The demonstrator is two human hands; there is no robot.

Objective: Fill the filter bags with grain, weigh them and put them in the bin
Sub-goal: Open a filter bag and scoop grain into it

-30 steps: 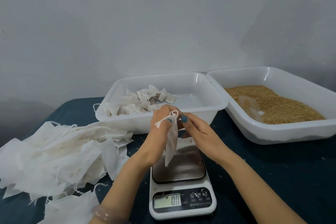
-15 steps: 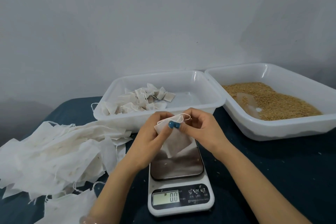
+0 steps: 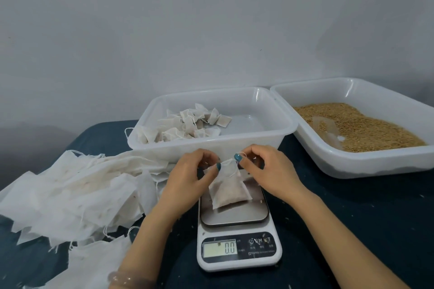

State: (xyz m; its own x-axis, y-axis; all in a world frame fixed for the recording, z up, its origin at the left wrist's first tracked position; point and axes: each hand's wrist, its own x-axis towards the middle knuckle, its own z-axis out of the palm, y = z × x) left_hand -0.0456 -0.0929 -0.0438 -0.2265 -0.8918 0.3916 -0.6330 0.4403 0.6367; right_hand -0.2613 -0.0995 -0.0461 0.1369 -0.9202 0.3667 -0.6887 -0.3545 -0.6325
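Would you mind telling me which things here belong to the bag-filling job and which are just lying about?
Job in hand: filter bag, pinched at its top by left hand and right hand; scale; bin with filled bags; tray of grain; pile of empty bags.
Lying about: stray grains on the dark cloth; bracelet on the left wrist.

Dim, flat light; soft shadows on wall (image 3: 70, 134); sheen on scale plate (image 3: 234, 216); edges bowed, soft.
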